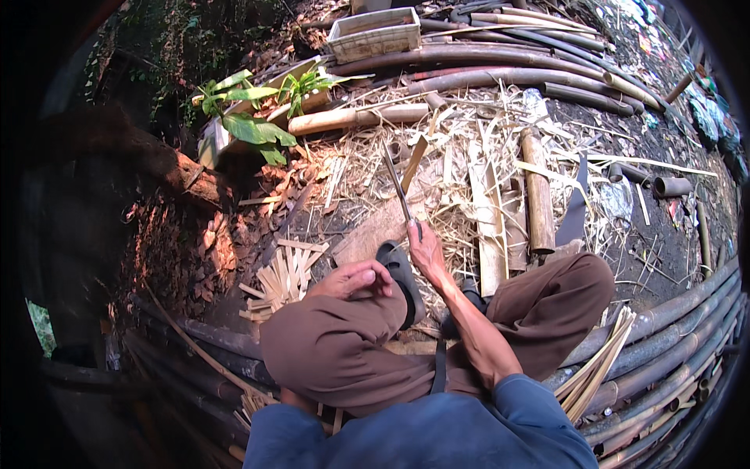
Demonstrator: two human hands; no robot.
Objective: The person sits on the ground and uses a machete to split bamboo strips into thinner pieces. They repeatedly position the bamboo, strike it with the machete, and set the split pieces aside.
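My right hand (pixel 424 250) is closed around the handle of a long knife (pixel 397 181), in front of me. Its narrow blade points away and slightly left, above a flat wooden board (pixel 371 234). Just past the blade a split piece of bamboo (pixel 414 162) stands tilted. My left hand (pixel 355 280) rests by my left knee, fingers loosely bent and thumb apart, with nothing visible in it. Close to that hand, on the ground, lies a fanned pile of short pale bamboo strips (pixel 285 273).
Pale shavings (pixel 453 180) litter the ground ahead. A bamboo length (pixel 537 187) and a split slat (pixel 488 227) lie right of the board. Dark bamboo poles (pixel 508 76) and a plastic crate (pixel 373 35) are at the back. More poles (pixel 664 336) run behind me, with a strip bundle (pixel 601 363).
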